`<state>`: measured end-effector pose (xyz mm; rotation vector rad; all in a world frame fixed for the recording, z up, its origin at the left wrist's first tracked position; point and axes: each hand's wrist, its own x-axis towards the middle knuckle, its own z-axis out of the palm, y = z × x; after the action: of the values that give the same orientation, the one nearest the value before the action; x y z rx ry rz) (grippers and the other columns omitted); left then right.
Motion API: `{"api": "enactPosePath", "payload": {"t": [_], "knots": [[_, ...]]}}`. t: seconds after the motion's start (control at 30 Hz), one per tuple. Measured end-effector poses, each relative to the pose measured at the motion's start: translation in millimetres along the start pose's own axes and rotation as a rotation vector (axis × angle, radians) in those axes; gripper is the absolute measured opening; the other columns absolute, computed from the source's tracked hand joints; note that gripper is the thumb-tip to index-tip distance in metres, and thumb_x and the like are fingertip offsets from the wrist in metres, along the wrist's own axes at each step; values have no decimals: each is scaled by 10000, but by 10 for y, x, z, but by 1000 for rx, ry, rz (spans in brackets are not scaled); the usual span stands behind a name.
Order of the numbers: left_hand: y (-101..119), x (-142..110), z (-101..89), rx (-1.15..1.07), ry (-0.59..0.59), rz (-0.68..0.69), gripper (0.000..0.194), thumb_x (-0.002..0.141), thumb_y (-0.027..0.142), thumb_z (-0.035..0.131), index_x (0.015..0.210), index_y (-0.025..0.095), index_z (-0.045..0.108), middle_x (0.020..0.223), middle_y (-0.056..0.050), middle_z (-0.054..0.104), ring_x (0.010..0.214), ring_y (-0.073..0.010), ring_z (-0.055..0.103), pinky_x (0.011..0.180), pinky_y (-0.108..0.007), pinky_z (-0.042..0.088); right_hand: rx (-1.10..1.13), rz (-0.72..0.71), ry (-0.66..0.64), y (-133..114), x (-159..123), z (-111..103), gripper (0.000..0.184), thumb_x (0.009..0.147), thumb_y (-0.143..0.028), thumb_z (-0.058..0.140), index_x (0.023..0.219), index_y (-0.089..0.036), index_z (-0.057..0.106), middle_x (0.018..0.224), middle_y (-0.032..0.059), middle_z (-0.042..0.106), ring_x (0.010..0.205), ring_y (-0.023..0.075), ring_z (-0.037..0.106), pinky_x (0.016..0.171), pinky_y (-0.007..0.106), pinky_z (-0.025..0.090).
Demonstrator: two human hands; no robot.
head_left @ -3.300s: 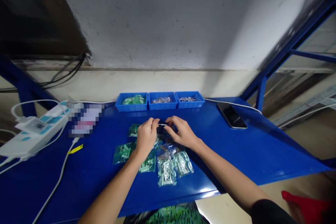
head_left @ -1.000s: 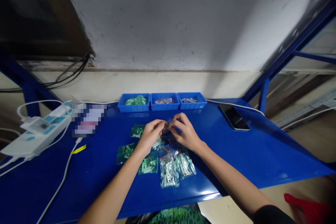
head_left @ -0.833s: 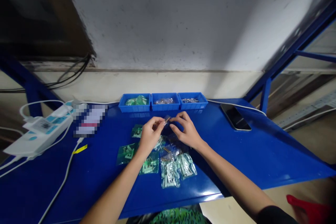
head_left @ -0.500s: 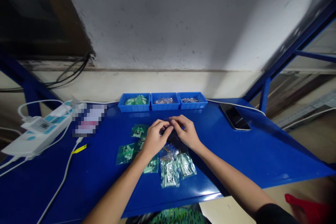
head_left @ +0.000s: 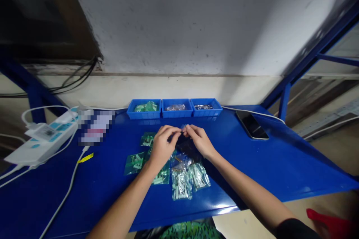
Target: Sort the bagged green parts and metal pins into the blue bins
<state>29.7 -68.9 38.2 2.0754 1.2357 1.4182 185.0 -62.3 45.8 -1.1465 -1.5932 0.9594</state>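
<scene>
My left hand (head_left: pixel 165 142) and my right hand (head_left: pixel 199 138) meet above the middle of the blue table. The fingertips of both are pinched on a small clear plastic bag (head_left: pixel 183 127), mostly hidden by the fingers. Beneath and in front of them lie two clear bags of pale parts, a left one (head_left: pixel 181 185) and a right one (head_left: pixel 199 176), with a bag of brownish pieces (head_left: pixel 179 161) just above. Several green-tinted bags (head_left: pixel 135 163) with pale pieces inside lie around my left hand and wrist, partly covered by it.
Three blue bins line the back: one with green bags (head_left: pixel 144 115), one with small clear bags (head_left: pixel 177 113), one with metal pins (head_left: pixel 206 112). A phone (head_left: pixel 251 124) lies at right. A white power strip (head_left: pixel 42 142) and cable (head_left: pixel 68 186) occupy the left.
My fingertips have drawn slightly apart, the left hand shifting a little left, and more of the clear bag shows between them. The bags on the table stay put.
</scene>
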Motion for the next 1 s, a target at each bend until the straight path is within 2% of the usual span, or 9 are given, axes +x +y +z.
{"api": "enactPosePath", "payload": {"t": [0.1,0.2,0.33,0.53,0.67,0.7,0.77,0.9,1.0], "knots": [[25,-39,49,127,-74,171,139,868,183,521,887,203,657,859,-36,626,840,-171,554,790,-328,444,151,99,11,42,31,21,338,826,-457,496,676,-166,580,587,-13,535,575,124,511,579,248,403],[0,-49,67,186,-129,181,157,860,180,520,945,210,648,908,-45,613,870,-186,536,801,-345,457,111,56,140,58,66,4,253,786,-400,553,765,-155,609,649,5,591,589,130,528,578,252,419],[-114,-11,-13,338,-189,51,183,855,233,518,993,208,635,946,-60,617,895,-225,532,802,-376,456,-158,-210,445,-124,138,-152,166,838,-314,504,851,-179,600,762,34,614,664,148,551,625,285,452],[-324,-25,-148,620,-228,-110,272,815,354,558,1035,208,624,1017,-103,619,985,-324,500,766,-430,411,-535,-686,1003,-694,343,-540,100,873,-195,425,923,-221,507,847,52,557,762,168,581,621,316,477],[-308,-48,-156,623,-308,-183,281,796,347,582,1034,201,608,1080,-119,602,1020,-343,496,788,-459,387,-617,-814,1238,-810,540,-644,120,888,-159,382,933,-218,477,871,59,532,855,189,577,635,336,478],[-291,-46,-150,609,-317,-208,266,792,324,588,1026,200,602,1074,-116,606,1024,-344,497,790,-466,382,-633,-806,1240,-767,582,-623,124,888,-157,388,940,-218,483,883,62,536,862,192,570,638,336,475],[-264,-34,-132,568,-320,-247,237,785,252,592,1017,205,582,1036,-97,626,1020,-334,504,794,-473,373,-699,-754,1122,-594,637,-528,139,875,-151,418,953,-215,514,902,70,554,863,197,552,658,338,467],[-276,5,-100,430,-262,-299,327,762,101,560,1067,216,529,885,-49,658,963,-296,533,784,-451,380,-960,-464,481,-73,589,-280,243,793,-202,570,1033,-200,605,1032,123,586,955,271,511,774,418,438],[-276,45,-111,247,-163,-227,278,757,62,545,993,208,548,814,-30,630,870,-231,552,755,-371,419,-835,-271,289,190,420,-187,257,779,-269,602,1022,-191,632,958,119,625,968,291,518,797,431,421]]}}
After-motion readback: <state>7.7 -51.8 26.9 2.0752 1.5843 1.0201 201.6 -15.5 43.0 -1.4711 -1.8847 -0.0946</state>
